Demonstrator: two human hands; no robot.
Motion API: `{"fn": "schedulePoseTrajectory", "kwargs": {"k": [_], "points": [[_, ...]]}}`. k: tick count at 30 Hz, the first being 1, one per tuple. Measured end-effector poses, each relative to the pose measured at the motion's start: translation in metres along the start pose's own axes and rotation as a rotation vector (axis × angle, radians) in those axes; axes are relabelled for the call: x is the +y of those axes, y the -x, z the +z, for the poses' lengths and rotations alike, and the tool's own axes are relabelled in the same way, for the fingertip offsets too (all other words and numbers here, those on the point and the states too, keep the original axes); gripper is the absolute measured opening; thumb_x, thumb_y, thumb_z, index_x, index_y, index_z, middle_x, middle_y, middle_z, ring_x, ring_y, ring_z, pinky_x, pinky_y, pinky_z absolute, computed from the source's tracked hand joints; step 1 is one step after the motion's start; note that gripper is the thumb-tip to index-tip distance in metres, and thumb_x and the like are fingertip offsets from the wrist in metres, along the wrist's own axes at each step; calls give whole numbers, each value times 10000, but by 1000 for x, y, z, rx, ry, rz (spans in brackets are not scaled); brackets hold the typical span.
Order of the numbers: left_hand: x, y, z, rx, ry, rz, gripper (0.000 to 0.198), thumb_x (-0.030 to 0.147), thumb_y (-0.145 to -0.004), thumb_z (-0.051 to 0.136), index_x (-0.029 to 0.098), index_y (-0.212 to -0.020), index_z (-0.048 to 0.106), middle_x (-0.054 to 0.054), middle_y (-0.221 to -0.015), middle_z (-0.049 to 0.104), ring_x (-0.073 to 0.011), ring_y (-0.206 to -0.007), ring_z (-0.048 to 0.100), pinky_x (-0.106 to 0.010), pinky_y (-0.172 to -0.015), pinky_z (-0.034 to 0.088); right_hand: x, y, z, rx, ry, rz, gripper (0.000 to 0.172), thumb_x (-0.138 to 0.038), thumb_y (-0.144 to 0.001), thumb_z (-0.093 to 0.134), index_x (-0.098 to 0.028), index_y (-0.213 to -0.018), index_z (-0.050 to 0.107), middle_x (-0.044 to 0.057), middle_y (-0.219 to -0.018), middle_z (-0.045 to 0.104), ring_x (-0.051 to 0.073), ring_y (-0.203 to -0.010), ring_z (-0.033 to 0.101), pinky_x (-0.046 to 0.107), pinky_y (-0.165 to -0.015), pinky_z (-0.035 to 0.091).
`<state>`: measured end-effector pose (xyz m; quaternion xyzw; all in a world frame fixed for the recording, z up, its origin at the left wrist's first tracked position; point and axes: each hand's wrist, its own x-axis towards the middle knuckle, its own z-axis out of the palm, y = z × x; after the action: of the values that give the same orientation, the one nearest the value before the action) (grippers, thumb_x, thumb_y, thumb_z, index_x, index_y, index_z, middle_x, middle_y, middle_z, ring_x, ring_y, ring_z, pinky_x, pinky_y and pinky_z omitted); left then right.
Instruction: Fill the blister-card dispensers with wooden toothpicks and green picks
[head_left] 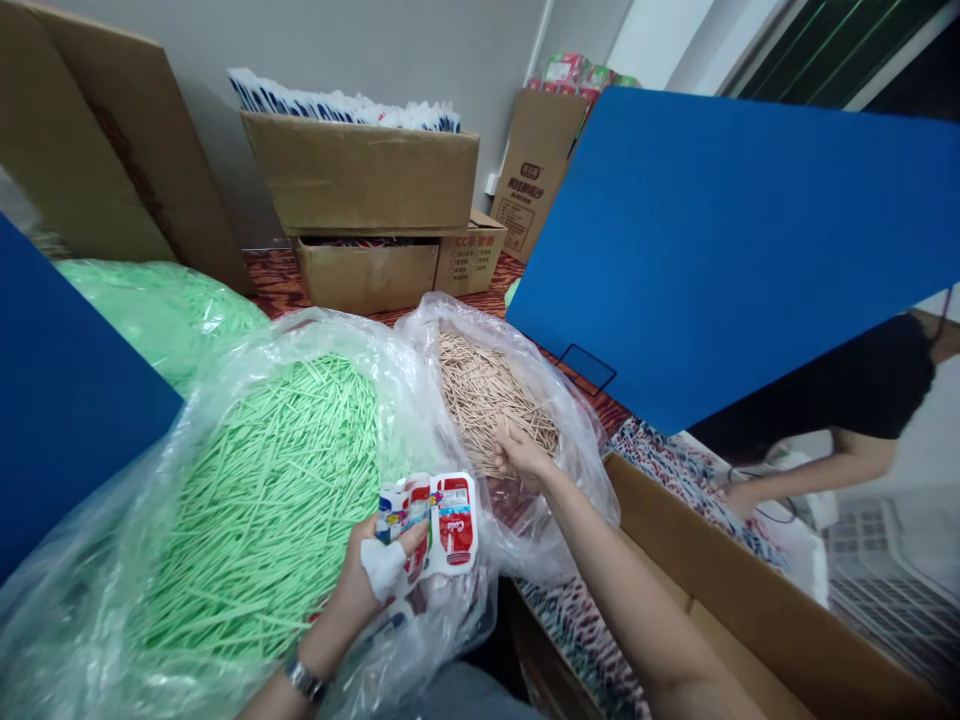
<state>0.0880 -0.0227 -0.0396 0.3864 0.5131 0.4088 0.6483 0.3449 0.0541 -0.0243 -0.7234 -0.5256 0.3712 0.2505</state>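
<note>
My left hand (pixel 386 560), with white material around its thumb side, is closed on a strip of printed cola packets (pixel 454 525). The strip has white edges and red, blue and white printing, and fans out to the right. My right hand (pixel 523 457) reaches into a clear plastic bag of thin brown sticks (pixel 480 375). Its fingers are pinched together at the surface of the sticks; how many they hold is hidden. Left of it, a larger clear bag (pixel 315 325) holds a heap of thin pale green sticks (pixel 277 510), beside my left hand.
Blue panels (pixel 720 230) stand on the right and left. An open cardboard box (pixel 697 530) lies at my right, near many printed packets (pixel 667 470). Behind are stacked boxes (pixel 367 180) and another green bag (pixel 172 305). Another person's arm (pixel 817 470) reaches in at right.
</note>
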Motion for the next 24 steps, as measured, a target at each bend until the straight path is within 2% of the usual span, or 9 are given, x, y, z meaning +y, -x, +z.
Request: {"fn": "schedulePoseTrajectory", "kwargs": {"k": [2,4,7,9,11,14,20,22,24], "points": [[3,0,3,15,-26,19,359,374,-593,795,95,-783,672,-66,-699,707,-196,-610,630,-292,-572,517,-12,13,0,9,-141,-42,439,-609,-911,228,-221,-942,433,-46,-651,476,115,-550,526,232,-529,441],[5,1,5,11,-67,62,322,367,-621,779,101,-762,664,-43,-659,683,-181,-580,617,-268,-542,494,-32,28,5,19,-374,-108,425,-640,-886,291,-237,-949,412,-64,-656,430,100,-557,510,219,-541,443],[9,3,6,-10,-118,159,273,332,-654,768,115,-786,669,-10,-638,653,-160,-573,598,-236,-528,466,-69,53,17,49,-962,-277,339,-551,-840,534,-241,-929,430,-69,-661,438,95,-583,515,232,-589,454],[11,4,5,-22,-143,233,283,317,-673,761,123,-866,691,-12,-688,666,-168,-631,610,-238,-572,477,-91,67,28,84,-1074,-404,267,-489,-871,535,-245,-933,446,-66,-655,458,108,-622,540,268,-663,474],[14,5,4,-27,-167,296,316,322,-698,745,131,-946,701,-28,-767,691,-187,-707,626,-253,-636,492,-106,78,39,108,-1056,-535,209,-452,-917,479,-250,-961,449,-62,-656,469,123,-668,560,313,-743,478],[16,6,1,-23,-224,360,316,322,-730,723,135,-984,701,-47,-848,708,-198,-762,628,-267,-694,494,-114,85,56,123,-947,-668,160,-403,-956,416,-246,-973,441,-52,-673,473,132,-728,562,348,-816,460],[15,8,-1,5,-315,420,244,283,-754,705,127,-941,689,-24,-752,665,-167,-681,580,-250,-641,467,-112,88,74,178,-766,-729,158,-385,-971,368,-239,-951,426,-44,-687,473,124,-684,518,336,-800,464],[17,7,-2,21,-315,437,195,286,-755,702,126,-864,680,-20,-727,646,-166,-672,574,-247,-625,460,-110,91,76,176,-672,-721,178,-383,-977,345,-237,-954,443,-13,-756,530,146,-808,560,358,-858,459],[20,7,-5,28,-319,458,169,289,-759,695,129,-801,657,-15,-711,627,-164,-668,566,-247,-623,457,-107,94,76,152,-548,-744,219,-404,-973,344,-228,-993,472,48,-949,592,182,-1028,551,400,-964,418]]}}
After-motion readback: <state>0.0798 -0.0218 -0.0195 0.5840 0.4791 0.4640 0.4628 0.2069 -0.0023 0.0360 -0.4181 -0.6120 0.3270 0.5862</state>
